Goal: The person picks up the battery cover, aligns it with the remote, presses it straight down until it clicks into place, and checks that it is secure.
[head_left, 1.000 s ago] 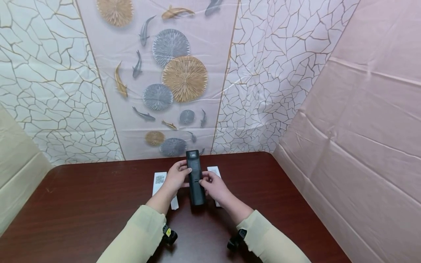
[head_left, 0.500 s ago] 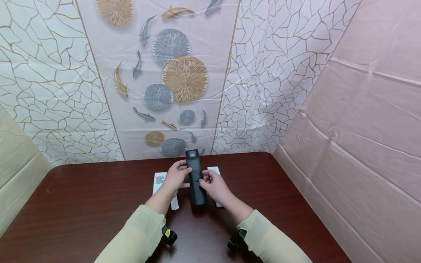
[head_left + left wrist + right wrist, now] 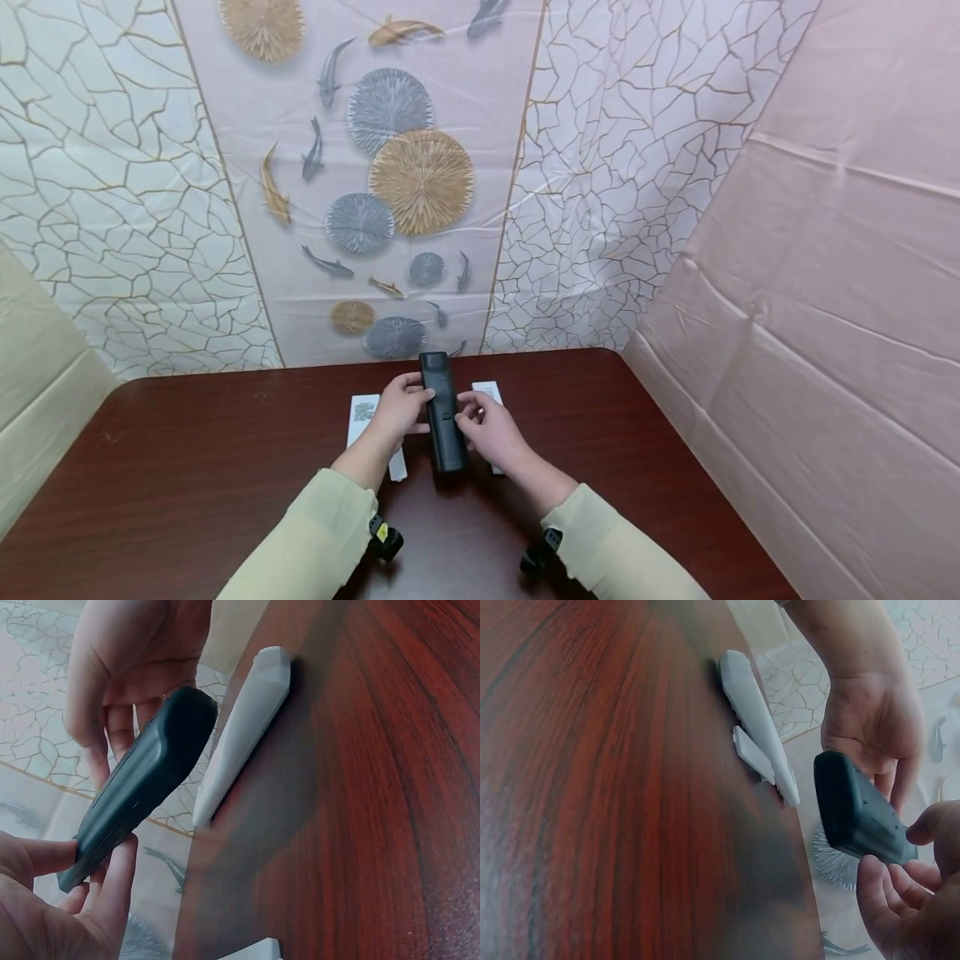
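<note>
A black remote control [image 3: 445,437] is held back side up above the table, its small cover latch showing midway along. My left hand [image 3: 400,410] grips it from the left, thumb on the back face and fingers underneath. On the other side, my right hand [image 3: 492,431] has its thumb at the remote's edge beside the latch and its fingers curled below. In the right wrist view the right thumb and fingertips lie on either side of the black casing [image 3: 855,810].
A white remote [image 3: 364,407] with a printed label lies left of the hands, a small white cover [image 3: 397,467] beside it. Another white remote [image 3: 487,388] lies at the right, partly behind the right hand. The brown wooden table [image 3: 225,467] ends at a patterned cloth backdrop [image 3: 420,250].
The black remote's far end has dipped slightly and shifted a little left. The right thumb has slid from the latch toward the remote's right edge. The left hand keeps its grip.
</note>
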The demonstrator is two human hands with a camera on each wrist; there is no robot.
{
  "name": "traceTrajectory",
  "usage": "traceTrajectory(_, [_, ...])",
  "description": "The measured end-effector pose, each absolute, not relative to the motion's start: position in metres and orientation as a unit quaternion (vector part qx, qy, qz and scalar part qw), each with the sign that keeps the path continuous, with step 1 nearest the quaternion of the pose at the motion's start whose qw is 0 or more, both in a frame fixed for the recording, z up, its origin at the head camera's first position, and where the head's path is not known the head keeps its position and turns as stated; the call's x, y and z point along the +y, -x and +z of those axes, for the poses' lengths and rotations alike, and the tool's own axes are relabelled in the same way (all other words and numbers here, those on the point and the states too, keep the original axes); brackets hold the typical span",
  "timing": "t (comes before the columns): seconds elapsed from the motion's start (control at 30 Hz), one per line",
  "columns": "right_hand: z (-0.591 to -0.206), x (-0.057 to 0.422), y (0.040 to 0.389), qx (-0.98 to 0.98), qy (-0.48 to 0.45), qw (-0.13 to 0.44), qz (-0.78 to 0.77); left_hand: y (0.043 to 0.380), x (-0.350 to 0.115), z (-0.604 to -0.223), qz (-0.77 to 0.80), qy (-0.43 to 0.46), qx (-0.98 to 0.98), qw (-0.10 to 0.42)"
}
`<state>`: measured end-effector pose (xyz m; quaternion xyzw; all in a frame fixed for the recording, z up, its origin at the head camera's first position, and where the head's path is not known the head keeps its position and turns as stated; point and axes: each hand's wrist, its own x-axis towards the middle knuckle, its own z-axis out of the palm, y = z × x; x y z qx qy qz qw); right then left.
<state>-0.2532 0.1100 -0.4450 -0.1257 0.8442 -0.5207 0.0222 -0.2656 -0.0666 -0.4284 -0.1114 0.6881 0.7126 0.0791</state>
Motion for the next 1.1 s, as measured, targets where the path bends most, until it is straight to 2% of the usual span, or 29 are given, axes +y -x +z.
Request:
traceTrajectory(0.27, [-0.447,0.123,0.246,0.851,0.147,0.009,-0.504,0.268,-0.064,-0.441,0.687,0.120,0.711,0.087])
traceTrajectory(1.1, [-0.449,0.147,0.237,0.864,0.131,0.029,-0.485,0.277,-0.059,-0.467,0.669,0.141,0.723,0.101])
